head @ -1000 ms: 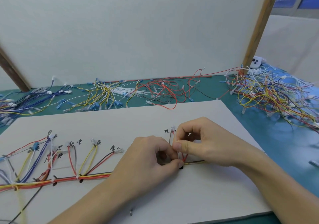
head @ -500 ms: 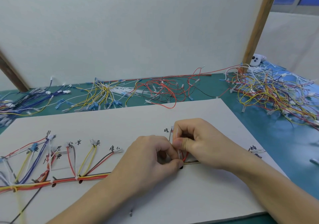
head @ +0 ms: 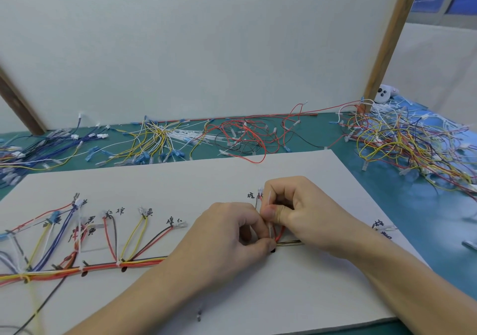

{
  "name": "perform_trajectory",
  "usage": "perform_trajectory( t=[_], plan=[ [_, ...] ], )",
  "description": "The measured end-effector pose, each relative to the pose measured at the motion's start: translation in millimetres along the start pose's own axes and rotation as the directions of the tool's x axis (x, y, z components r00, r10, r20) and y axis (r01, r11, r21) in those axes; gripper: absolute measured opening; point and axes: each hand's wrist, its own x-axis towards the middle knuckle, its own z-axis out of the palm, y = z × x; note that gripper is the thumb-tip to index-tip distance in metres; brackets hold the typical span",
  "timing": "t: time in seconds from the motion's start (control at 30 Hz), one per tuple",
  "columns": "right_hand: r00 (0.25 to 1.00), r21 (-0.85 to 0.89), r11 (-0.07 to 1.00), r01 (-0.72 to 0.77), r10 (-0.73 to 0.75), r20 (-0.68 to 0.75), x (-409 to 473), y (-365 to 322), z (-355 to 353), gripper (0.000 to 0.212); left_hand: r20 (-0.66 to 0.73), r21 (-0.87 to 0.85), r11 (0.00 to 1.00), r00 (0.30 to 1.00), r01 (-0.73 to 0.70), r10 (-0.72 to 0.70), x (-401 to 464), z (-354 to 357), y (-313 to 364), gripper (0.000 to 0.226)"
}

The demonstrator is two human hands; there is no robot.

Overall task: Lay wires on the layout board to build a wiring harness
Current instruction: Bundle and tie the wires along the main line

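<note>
Tying a branch of wires on the layout board (head: 232,179).
Left hand (head: 222,241) pinches the red wires (head: 280,232) at the junction; right hand (head: 302,213) grips a white tie (head: 269,199), probably tightened next.

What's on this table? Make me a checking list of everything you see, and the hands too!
Surface: white layout board lying on a green table.
Job's things: bundled harness running along the board, branches fanning up to handwritten labels.
Clutter: small loose part near the board's front edge.
Hands: left hand and right hand both pinch a thin white tie at a red wire.
Cables: loose wire piles behind and to the right of the board.
Surroundings: white panel in a wooden frame.
</note>
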Motion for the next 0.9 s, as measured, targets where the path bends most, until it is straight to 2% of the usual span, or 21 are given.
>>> perform_trajectory(
  t=[0.2,0.37,0.5,0.6,0.77,0.9],
  plan=[
    [0.999,-0.024,0.999,0.022,-0.021,0.049,0.5,2.4,-3.7,0.032,-0.020,0.015,1.000,1.000,-0.002,0.002,-1.5,0.7,0.1,0.017],
    [0.995,-0.082,0.995,0.050,-0.043,0.085,0.2,-4.7,-11.0,0.019,-0.064,0.008,1.000,0.998,-0.006,0.006,-3.4,2.7,-0.1,0.015],
    [0.988,-0.288,0.958,-0.018,0.061,0.143,-0.7,-24.5,-29.8,0.011,-0.067,0.067,0.996,0.995,-0.066,0.071,-5.0,2.0,-0.6,0.015],
    [0.990,-0.472,0.880,-0.050,0.108,0.096,-2.9,-35.8,-53.8,0.014,-0.073,0.107,0.990,0.992,-0.090,0.099,-5.3,1.7,-3.7,0.016],
    [0.981,-0.568,0.804,-0.178,0.191,-0.038,-32.2,-30.9,-104.2,0.014,-0.071,0.111,0.989,0.992,-0.096,0.104,-7.1,2.4,-3.0,0.014],
    [0.960,-0.630,0.733,-0.257,0.270,-0.078,-60.3,-11.2,-126.1,0.011,-0.077,0.102,0.991,0.992,-0.088,0.096,-7.2,2.5,-1.2,0.011]
  ],
)
